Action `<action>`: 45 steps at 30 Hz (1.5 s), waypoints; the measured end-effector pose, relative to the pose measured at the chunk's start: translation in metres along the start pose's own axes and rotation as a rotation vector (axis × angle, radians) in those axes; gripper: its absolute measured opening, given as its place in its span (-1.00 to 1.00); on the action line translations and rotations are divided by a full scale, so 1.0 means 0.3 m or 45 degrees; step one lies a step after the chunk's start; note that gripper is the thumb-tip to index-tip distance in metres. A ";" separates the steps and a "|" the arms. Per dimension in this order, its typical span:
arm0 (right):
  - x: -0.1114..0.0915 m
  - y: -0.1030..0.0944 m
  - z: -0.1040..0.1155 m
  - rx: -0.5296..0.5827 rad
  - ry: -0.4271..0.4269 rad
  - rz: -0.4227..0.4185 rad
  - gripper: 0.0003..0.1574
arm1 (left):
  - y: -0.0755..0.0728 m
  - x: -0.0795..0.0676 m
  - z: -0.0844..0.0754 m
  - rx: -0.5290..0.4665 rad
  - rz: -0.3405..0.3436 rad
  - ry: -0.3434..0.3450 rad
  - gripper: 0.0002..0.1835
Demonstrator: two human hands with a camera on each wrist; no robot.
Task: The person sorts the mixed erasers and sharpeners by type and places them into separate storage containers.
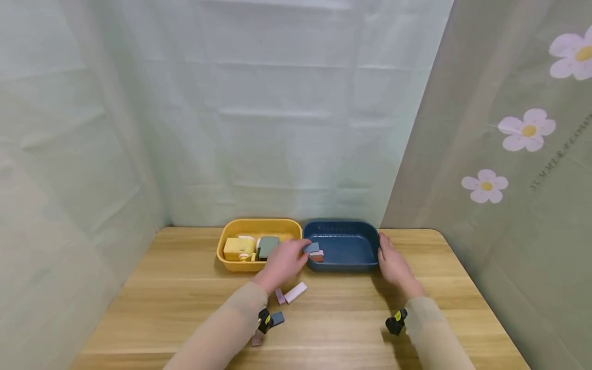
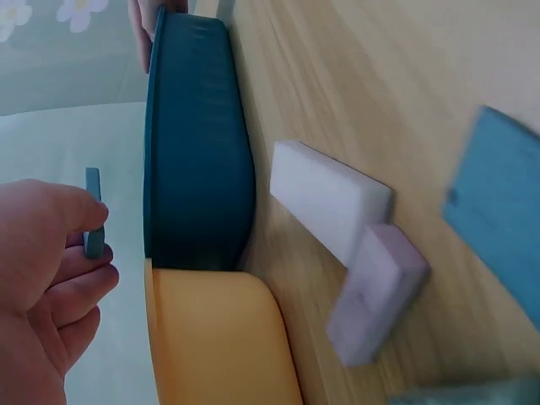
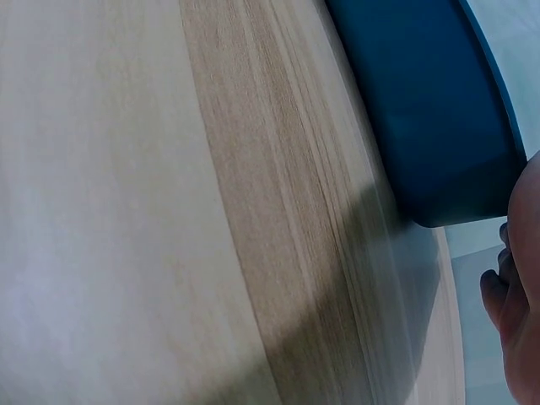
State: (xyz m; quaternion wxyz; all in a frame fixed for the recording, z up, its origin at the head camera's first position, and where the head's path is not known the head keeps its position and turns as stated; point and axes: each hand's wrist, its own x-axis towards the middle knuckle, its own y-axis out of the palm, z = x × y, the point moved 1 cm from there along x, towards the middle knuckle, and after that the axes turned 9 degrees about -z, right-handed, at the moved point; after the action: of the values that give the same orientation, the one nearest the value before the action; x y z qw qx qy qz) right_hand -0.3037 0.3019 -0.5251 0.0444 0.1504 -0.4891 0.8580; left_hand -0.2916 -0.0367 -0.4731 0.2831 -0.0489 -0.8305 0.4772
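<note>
My left hand [image 1: 284, 259] pinches a thin blue-grey block [image 2: 94, 245] between thumb and fingers. It hangs over the left end of the dark blue bin [image 1: 344, 267]. Inside that bin, just below, lie a reddish-brown block [image 1: 317, 259] and a small pinkish one. With fingers extended, my right hand [image 1: 394, 262] touches the bin's right end from outside. In front of the bins, on the table, are a white block [image 1: 296, 292], a mauve block [image 1: 279, 296] and a blue block [image 1: 277, 318]. A pinkish block [image 1: 256, 338] is partly hidden by my left sleeve.
Left of the blue bin, side by side with it, stands a yellow bin [image 1: 259, 223]. A yellow piece [image 1: 238, 248], a grey-green piece [image 1: 268, 245] and smaller items lie in it. Behind the wooden table [image 1: 342, 318] hangs a pale curtain [image 1: 277, 128].
</note>
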 end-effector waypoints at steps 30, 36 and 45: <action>0.011 0.013 -0.020 0.025 0.008 -0.009 -0.29 | 0.139 0.196 -0.093 0.440 0.217 -0.110 -0.80; 0.014 0.012 -0.016 0.019 0.001 -0.009 -0.29 | 0.158 0.212 -0.099 0.548 0.279 -0.093 -0.71; 0.009 0.009 -0.013 0.015 0.019 -0.005 -0.30 | 0.192 0.222 -0.102 0.561 0.339 -0.138 -0.69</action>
State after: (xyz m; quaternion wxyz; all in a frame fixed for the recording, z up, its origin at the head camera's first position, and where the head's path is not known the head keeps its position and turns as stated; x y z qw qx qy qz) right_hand -0.3076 0.3037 -0.5284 0.0489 0.1455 -0.4834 0.8618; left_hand -0.3422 0.0412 -0.4803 0.1766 -0.0691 -0.7067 0.6816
